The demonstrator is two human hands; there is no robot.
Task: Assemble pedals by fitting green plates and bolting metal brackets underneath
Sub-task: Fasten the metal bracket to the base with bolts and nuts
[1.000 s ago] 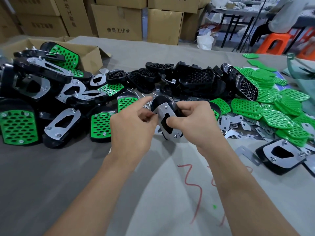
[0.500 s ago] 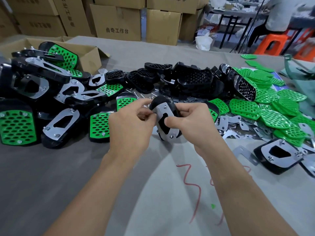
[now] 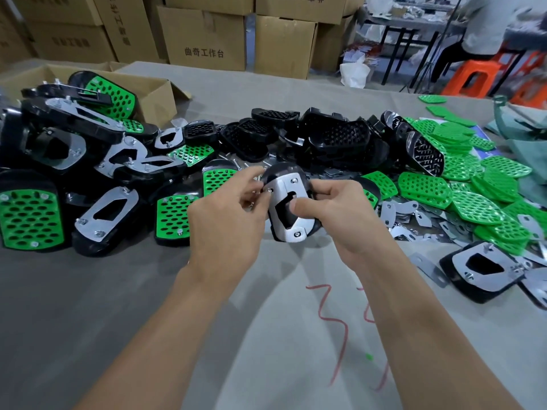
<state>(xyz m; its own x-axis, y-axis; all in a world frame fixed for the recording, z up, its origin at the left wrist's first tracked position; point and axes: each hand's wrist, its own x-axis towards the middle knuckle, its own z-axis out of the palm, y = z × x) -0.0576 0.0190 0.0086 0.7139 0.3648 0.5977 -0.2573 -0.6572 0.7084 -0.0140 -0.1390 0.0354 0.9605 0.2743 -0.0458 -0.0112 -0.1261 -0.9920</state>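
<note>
The right hand (image 3: 334, 214) has a full grip on the pedal (image 3: 285, 170): the thumb lies across the metal bracket (image 3: 281, 189) beside its cut-out and the other fingers curl round the far edge, which probably clamps bracket and black body together so the holes stay lined up. The left hand (image 3: 228, 220) has a narrow grip, thumb and fingertips pinching what looks like a small nut (image 3: 270, 190) at the bracket's upper left corner, apparently to turn it onto a bolt end there. The pedal is held clear of the table (image 3: 118, 306), underside toward the head camera so the fasteners can be seen. Its long axis runs away from the person, with the rounded end raised and far and the near end dipping toward the table. Finished pedals (image 3: 29, 217) lie to the left, bare black shells (image 3: 337, 137) behind, and loose green plates (image 3: 473, 202) to the right.
</note>
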